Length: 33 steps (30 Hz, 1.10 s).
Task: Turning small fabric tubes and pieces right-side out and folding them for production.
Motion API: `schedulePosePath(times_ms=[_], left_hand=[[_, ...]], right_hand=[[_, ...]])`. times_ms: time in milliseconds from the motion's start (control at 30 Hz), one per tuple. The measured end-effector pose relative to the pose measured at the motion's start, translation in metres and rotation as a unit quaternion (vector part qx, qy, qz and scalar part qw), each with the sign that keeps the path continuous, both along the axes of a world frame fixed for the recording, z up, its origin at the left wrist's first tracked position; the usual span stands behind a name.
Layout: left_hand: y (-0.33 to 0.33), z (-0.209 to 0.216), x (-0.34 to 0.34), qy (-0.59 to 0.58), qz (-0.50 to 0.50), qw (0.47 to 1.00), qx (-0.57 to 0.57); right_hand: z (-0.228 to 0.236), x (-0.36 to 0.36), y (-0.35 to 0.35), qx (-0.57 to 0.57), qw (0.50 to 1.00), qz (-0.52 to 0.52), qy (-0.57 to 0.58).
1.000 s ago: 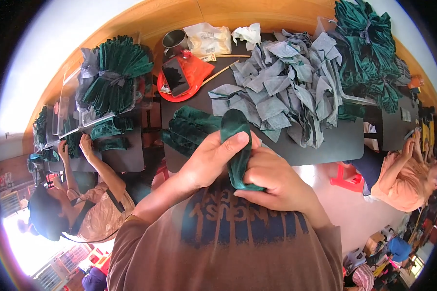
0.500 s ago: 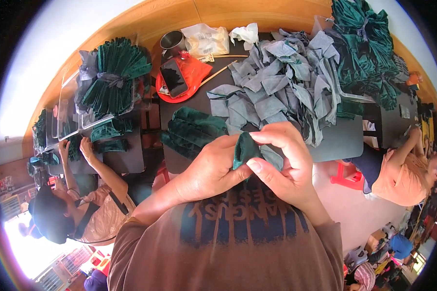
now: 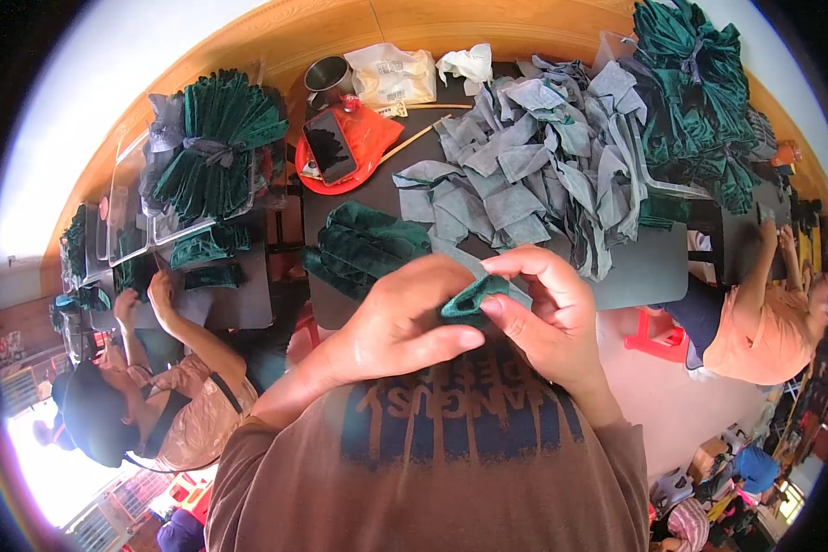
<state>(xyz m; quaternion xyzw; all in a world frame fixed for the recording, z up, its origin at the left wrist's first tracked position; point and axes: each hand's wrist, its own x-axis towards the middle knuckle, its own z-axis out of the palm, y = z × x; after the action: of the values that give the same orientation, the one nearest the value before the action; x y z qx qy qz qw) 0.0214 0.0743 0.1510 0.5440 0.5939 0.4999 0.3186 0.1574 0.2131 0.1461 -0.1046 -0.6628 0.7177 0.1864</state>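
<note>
Close in front of my chest, both hands work on a small tube-like piece of dark green velvet fabric [image 3: 474, 300], its open mouth tipped upward. My left hand [image 3: 403, 317] is closed around its left side, the thumb stretched along below it. The thumb and index finger of my right hand [image 3: 554, 317] pinch the right rim. A grey cloth strip [image 3: 455, 254] shows just behind the fingers; whether it joins the velvet, I cannot tell. Beyond my left hand lies a stack of folded green velvet pieces [image 3: 366, 247] on the dark table [image 3: 336, 311].
A large heap of grey cloth strips [image 3: 524, 156] covers the table's middle. A phone [image 3: 329, 147] lies on a red plate [image 3: 348, 184] near a metal mug [image 3: 327, 79]. Tied green velvet bundles [image 3: 213, 147] fill bins at both sides. Co-workers sit left and right.
The velvet piece has tipped from upright to flatter, its mouth more open. My right fingers have shifted along the rim. The left co-worker's hands have come down slightly; the right co-worker's have risen.
</note>
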Motion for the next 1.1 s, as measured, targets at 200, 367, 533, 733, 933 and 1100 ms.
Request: schedulePosePath(times_ms=[200, 367, 533, 733, 933, 1100], left_hand=[[-0.002, -0.002, 0.003, -0.111, 0.084, 0.99, 0.031], [0.001, 0.0, 0.004, -0.057, 0.097, 0.993, 0.019], [0.002, 0.003, 0.006, 0.014, 0.154, 0.988, 0.009], [0.008, -0.002, 0.01, 0.102, 0.164, 0.977, 0.085], [0.006, -0.005, 0.011, 0.076, 0.139, 0.985, 0.073], [0.003, -0.005, 0.014, -0.012, 0.141, 0.99, 0.001]], right_hand=[[-0.002, 0.001, -0.001, -0.043, 0.999, -0.007, 0.012], [-0.005, -0.001, -0.003, 0.014, 0.999, -0.024, 0.025], [0.004, -0.001, 0.001, 0.186, 0.974, -0.12, 0.041], [0.006, -0.005, -0.004, 0.146, 0.987, -0.066, 0.005], [0.0, -0.004, -0.005, 0.114, 0.992, -0.06, 0.0], [-0.006, -0.003, -0.004, 0.107, 0.993, -0.049, 0.02]])
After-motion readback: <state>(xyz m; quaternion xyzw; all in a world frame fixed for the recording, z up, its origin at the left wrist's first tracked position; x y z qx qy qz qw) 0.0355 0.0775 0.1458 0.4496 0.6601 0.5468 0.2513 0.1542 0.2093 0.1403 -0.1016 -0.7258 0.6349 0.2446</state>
